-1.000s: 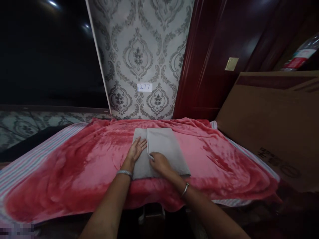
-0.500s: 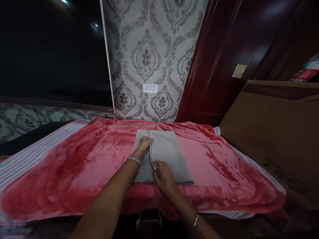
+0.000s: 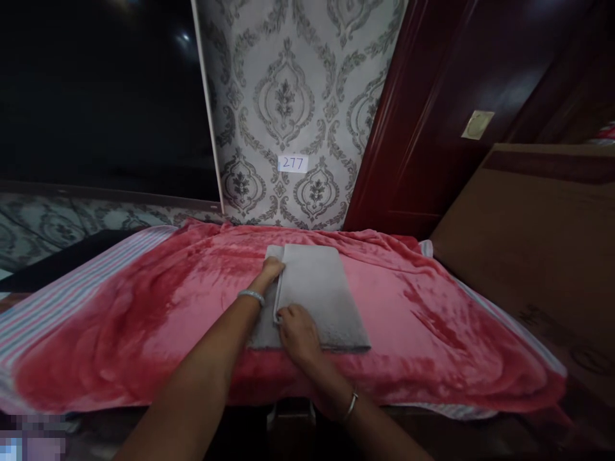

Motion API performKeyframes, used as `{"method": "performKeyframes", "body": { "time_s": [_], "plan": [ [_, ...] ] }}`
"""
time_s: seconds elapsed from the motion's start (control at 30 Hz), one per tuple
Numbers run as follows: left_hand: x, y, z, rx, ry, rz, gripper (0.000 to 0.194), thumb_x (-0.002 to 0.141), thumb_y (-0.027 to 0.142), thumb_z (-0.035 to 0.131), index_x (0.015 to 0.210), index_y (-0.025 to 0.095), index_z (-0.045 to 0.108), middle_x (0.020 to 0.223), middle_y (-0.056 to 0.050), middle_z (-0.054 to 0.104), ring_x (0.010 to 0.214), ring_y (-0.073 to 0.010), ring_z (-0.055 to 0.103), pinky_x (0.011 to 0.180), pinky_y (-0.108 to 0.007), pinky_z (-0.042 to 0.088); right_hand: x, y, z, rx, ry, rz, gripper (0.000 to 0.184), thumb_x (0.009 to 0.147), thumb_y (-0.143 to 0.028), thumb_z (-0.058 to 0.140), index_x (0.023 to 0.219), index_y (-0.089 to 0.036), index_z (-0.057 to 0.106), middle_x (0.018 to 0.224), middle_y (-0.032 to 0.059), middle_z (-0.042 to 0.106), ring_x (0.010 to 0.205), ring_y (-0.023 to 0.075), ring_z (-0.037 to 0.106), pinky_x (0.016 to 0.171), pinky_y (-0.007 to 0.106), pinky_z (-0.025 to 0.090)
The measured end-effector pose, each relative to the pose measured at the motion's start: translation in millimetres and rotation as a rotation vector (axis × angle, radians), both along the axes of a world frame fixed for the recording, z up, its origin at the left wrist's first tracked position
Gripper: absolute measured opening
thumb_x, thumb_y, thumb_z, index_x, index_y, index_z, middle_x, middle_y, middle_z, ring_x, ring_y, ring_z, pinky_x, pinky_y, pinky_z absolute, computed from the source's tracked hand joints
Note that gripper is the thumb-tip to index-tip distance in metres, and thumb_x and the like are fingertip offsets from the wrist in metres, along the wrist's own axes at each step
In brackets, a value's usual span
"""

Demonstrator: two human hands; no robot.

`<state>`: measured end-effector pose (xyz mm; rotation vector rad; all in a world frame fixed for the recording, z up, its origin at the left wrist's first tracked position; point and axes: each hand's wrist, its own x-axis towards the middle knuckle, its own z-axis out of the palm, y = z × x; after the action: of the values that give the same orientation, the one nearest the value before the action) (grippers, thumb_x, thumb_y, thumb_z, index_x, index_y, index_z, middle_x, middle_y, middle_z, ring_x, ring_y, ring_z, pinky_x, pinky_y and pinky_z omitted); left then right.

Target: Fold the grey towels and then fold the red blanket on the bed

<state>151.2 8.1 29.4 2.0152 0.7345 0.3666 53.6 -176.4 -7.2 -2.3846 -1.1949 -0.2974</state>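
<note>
A folded grey towel (image 3: pixel 319 288) lies on a red and pink plush blanket (image 3: pixel 394 314) in the middle of the view. Its upper layer has an edge running front to back, and a strip of the lower layer shows to the left. My left hand (image 3: pixel 273 267) pinches that edge near the far end. Closer to me, my right hand (image 3: pixel 298 330) grips the same edge near its front corner, fingers curled over the cloth. Both thumbs are partly hidden.
A cardboard box (image 3: pixel 533 243) stands at the right, beside a dark red door panel (image 3: pixel 432 115). A large black screen (image 3: pixel 106 102) is at the left. On the patterned wall (image 3: pixel 283 96) is a paper label (image 3: pixel 293 164) reading 277. Striped cloth (image 3: pixel 91 275) shows under the blanket.
Both hands have moved left with the towel's upper edge, so the upper layer now covers more of the lower one. The view has shifted slightly.
</note>
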Motion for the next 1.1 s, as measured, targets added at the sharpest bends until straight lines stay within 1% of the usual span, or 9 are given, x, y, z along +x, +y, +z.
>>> {"method": "performKeyframes", "body": {
  "time_s": [0.13, 0.23, 0.47, 0.6, 0.7, 0.8, 0.87, 0.97, 1.1],
  "plan": [
    [-6.8, -0.3, -5.5, 0.055, 0.067, -0.007, 0.011, 0.076, 0.021, 0.067, 0.068, 0.015, 0.063, 0.049, 0.001, 0.050, 0.052, -0.0158, 0.056, 0.048, -0.023, 0.036, -2.2, 1.4, -13.3, 0.032, 0.079, -0.026, 0.041, 0.079, -0.004, 0.063, 0.117, -0.019, 0.065, 0.107, 0.0076, 0.065, 0.102, 0.0233, 0.057, 0.089, 0.033, 0.046],
    [-2.5, -3.6, -4.1, 0.110, 0.081, -0.010, 0.017, 0.078, 0.027, 0.070, 0.067, 0.015, 0.063, 0.056, -0.002, 0.058, 0.060, -0.0185, 0.061, 0.051, -0.024, 0.039, -0.2, -2.8, -16.9, 0.047, 0.065, 0.001, 0.040, 0.079, -0.004, 0.064, 0.116, -0.020, 0.067, 0.105, 0.0068, 0.064, 0.101, 0.0224, 0.057, 0.087, 0.032, 0.046],
    [-2.7, 1.6, 6.8, 0.275, 0.120, 0.022, 0.008, 0.081, 0.023, 0.065, 0.082, 0.016, 0.069, 0.087, -0.010, 0.074, 0.092, -0.0249, 0.070, 0.068, -0.025, 0.048, 4.4, -3.6, 0.7, 0.089, -0.047, 0.061, 0.032, 0.090, -0.008, 0.057, 0.111, -0.024, 0.074, 0.095, 0.0057, 0.065, 0.093, 0.0209, 0.058, 0.079, 0.030, 0.046],
    [-12.4, 6.5, 9.4, 0.348, 0.226, 0.012, 0.013, 0.076, 0.019, 0.068, 0.088, 0.014, 0.072, 0.100, -0.017, 0.076, 0.101, -0.0308, 0.070, 0.076, -0.030, 0.050, -8.0, 1.3, 3.1, -0.015, -0.050, 0.086, 0.032, 0.089, -0.008, 0.055, 0.106, -0.025, 0.075, 0.097, 0.0057, 0.067, 0.095, 0.0237, 0.059, 0.081, 0.034, 0.050],
    [-16.7, 3.4, 12.6, 0.391, 0.271, 0.014, 0.028, 0.077, 0.020, 0.067, 0.103, 0.014, 0.071, 0.108, -0.020, 0.074, 0.107, -0.0323, 0.069, 0.082, -0.032, 0.051, -14.1, -2.8, 2.3, -0.022, 0.008, 0.123, 0.026, 0.087, -0.015, 0.060, 0.106, -0.026, 0.075, 0.101, 0.0058, 0.068, 0.098, 0.0252, 0.060, 0.085, 0.036, 0.051],
    [-18.1, -7.1, 19.2, 0.469, 0.235, 0.030, 0.044, 0.086, 0.025, 0.059, 0.128, 0.014, 0.061, 0.127, -0.021, 0.067, 0.119, -0.0310, 0.064, 0.095, -0.035, 0.049, -0.3, -17.4, 12.0, 0.085, 0.135, 0.247, 0.025, 0.091, -0.026, 0.061, 0.112, -0.022, 0.074, 0.106, 0.0059, 0.070, 0.101, 0.0220, 0.062, 0.092, 0.034, 0.050],
    [-18.5, -17.6, 21.9, 0.586, 0.148, -0.035, 0.048, 0.091, 0.027, 0.052, 0.138, 0.014, 0.055, 0.137, -0.019, 0.062, 0.127, -0.0290, 0.058, 0.105, -0.036, 0.044, 20.7, -29.2, 22.4, 0.128, 0.175, 0.209, 0.031, 0.098, -0.029, 0.051, 0.119, -0.019, 0.072, 0.110, 0.0082, 0.071, 0.104, 0.0201, 0.063, 0.096, 0.033, 0.048],
    [-20.0, -32.6, 14.5, 0.770, 0.020, -0.275, 0.057, 0.095, 0.033, 0.049, 0.149, 0.016, 0.046, 0.150, -0.016, 0.051, 0.142, -0.0278, 0.044, 0.119, -0.038, 0.032, 54.6, -41.4, 30.1, 0.046, 0.082, -0.015, 0.042, 0.102, -0.034, 0.045, 0.135, -0.016, 0.063, 0.133, 0.0150, 0.063, 0.125, 0.0250, 0.055, 0.108, 0.041, 0.041],
    [-25.4, -38.7, -14.2, 0.823, 0.161, -0.434, 0.064, 0.099, 0.046, 0.042, 0.157, 0.020, 0.036, 0.166, -0.014, 0.027, 0.155, -0.0333, 0.019, 0.124, -0.053, 0.014, 70.2, -44.1, 11.7, -0.193, 0.018, -0.037, 0.061, 0.099, -0.048, 0.053, 0.154, -0.024, 0.043, 0.162, 0.0135, 0.034, 0.150, 0.0354, 0.026, 0.118, 0.061, 0.022]
  ]
}}
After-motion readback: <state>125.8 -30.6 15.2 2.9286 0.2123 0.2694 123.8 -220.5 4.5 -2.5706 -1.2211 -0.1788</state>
